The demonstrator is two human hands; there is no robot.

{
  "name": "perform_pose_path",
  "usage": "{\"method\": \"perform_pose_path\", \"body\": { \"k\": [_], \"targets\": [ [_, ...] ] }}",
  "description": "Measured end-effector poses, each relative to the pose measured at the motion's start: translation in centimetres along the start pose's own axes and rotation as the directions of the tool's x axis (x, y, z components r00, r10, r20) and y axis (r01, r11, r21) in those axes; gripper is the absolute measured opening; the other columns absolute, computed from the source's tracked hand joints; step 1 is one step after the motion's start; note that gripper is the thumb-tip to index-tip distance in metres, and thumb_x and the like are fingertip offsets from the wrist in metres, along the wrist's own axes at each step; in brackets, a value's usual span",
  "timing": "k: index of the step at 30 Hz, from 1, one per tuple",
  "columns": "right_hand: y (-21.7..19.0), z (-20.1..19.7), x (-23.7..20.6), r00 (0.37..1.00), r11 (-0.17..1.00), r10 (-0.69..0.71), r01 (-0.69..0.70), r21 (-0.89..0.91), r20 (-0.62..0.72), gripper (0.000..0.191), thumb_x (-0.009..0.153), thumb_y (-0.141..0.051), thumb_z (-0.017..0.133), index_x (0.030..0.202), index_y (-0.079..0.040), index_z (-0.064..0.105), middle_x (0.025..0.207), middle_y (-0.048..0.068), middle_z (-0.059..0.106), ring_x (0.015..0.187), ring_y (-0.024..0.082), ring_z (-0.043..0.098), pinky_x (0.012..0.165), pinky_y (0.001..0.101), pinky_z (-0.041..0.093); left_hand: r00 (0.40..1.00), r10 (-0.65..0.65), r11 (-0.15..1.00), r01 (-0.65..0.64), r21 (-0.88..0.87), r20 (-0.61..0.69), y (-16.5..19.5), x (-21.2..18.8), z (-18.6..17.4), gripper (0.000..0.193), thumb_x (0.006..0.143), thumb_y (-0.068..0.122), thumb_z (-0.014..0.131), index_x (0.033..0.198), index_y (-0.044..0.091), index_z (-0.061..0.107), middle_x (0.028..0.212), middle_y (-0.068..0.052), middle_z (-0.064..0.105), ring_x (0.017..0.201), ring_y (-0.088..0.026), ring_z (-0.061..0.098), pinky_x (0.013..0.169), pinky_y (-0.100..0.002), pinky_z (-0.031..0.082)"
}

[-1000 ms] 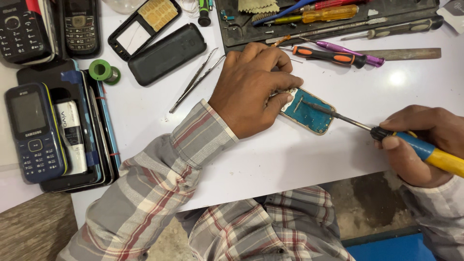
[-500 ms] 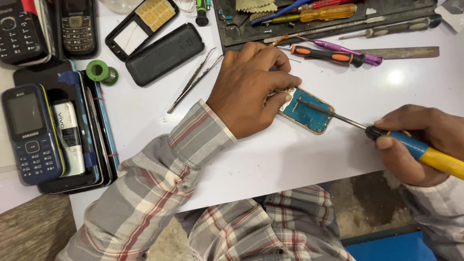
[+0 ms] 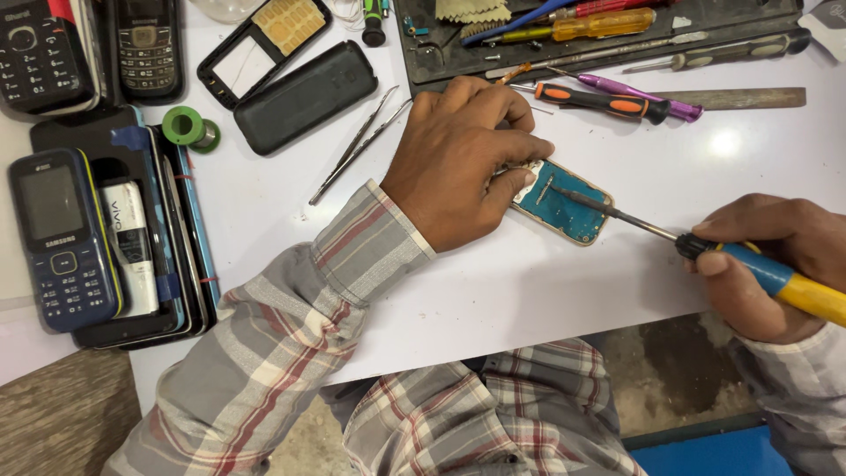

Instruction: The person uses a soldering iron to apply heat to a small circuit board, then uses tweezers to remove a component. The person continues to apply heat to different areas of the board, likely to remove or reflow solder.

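Head view: left hand (image 3: 458,163) pins blue circuit board (image 3: 564,207) flat on white table (image 3: 493,291); right hand (image 3: 762,264) clamped round screwdriver (image 3: 705,249), tip on board. Looks like unscrewing step; next needs steady downward pressure.

free: bare white table (image 3: 564,291) front | blocked: tweezers (image 3: 357,145) left, screwdrivers (image 3: 608,99) behind

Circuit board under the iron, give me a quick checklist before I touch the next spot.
1. Circuit board pinned flat by left hand: ok.
2. Soldering iron gripped in right hand: ok.
3. Tip resting on the board: ok.
4. Fingertips away from the tip: not ok, close.
5. Tweezers within reach: ok.
6. Tip hot or tinned: cannot tell.
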State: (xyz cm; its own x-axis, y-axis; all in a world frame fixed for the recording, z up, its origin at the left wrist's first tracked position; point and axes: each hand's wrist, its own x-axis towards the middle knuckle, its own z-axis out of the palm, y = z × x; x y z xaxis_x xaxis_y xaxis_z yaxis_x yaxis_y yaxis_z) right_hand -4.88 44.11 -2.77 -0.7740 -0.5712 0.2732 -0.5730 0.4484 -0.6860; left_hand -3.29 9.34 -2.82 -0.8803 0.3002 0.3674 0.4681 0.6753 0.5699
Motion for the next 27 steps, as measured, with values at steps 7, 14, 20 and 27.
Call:
{"method": "perform_pose_path", "body": {
  "k": [7,14,20,27],
  "targets": [
    [-0.04,-0.08,0.21,0.999,0.998,-0.043,0.044,-0.038,0.021,0.027,0.102,-0.021,0.070,0.110,0.000,0.055,0.086,0.016,0.069,0.068,0.016,0.070,0.063,0.0240,0.057,1.000,-0.010,1.000,0.010,-0.010,0.006,0.01,0.02,0.06,0.024,0.088,0.019,0.078,0.112,0.017,0.079,0.112,0.002,0.061,0.119,-0.022,0.052,0.095,-0.043,0.034],
    [0.27,-0.18,0.10,0.999,0.996,0.014,-0.011,-0.087,0.031,0.028,0.097,-0.019,0.072,0.108,0.001,0.056,0.089,0.018,0.071,0.064,0.017,0.070,0.060,0.0251,0.056,1.000,0.008,1.000,-0.008,-0.005,-0.006,-0.09,0.02,0.13,0.023,0.089,0.019,0.078,0.112,0.017,0.079,0.112,0.001,0.061,0.119,-0.022,0.052,0.096,-0.044,0.034],
    [0.26,-0.06,-0.12,1.000,1.000,-0.003,0.003,-0.014,0.008,0.026,0.102,-0.020,0.070,0.111,0.000,0.056,0.086,0.016,0.070,0.069,0.016,0.072,0.065,0.0239,0.058,1.000,0.010,1.000,-0.010,0.003,-0.004,-0.02,-0.02,0.02,0.023,0.089,0.019,0.078,0.112,0.017,0.079,0.113,0.002,0.061,0.119,-0.022,0.052,0.095,-0.044,0.034],
    [-0.02,-0.11,0.11,1.000,0.999,0.002,-0.001,-0.051,0.021,0.024,0.101,-0.018,0.069,0.109,0.001,0.056,0.086,0.016,0.070,0.067,0.016,0.072,0.065,0.0244,0.058,1.000,0.001,1.000,-0.001,-0.006,0.003,-0.01,0.01,-0.06,0.023,0.089,0.020,0.079,0.112,0.017,0.079,0.112,0.002,0.061,0.119,-0.022,0.052,0.095,-0.044,0.034]
  ]
}}
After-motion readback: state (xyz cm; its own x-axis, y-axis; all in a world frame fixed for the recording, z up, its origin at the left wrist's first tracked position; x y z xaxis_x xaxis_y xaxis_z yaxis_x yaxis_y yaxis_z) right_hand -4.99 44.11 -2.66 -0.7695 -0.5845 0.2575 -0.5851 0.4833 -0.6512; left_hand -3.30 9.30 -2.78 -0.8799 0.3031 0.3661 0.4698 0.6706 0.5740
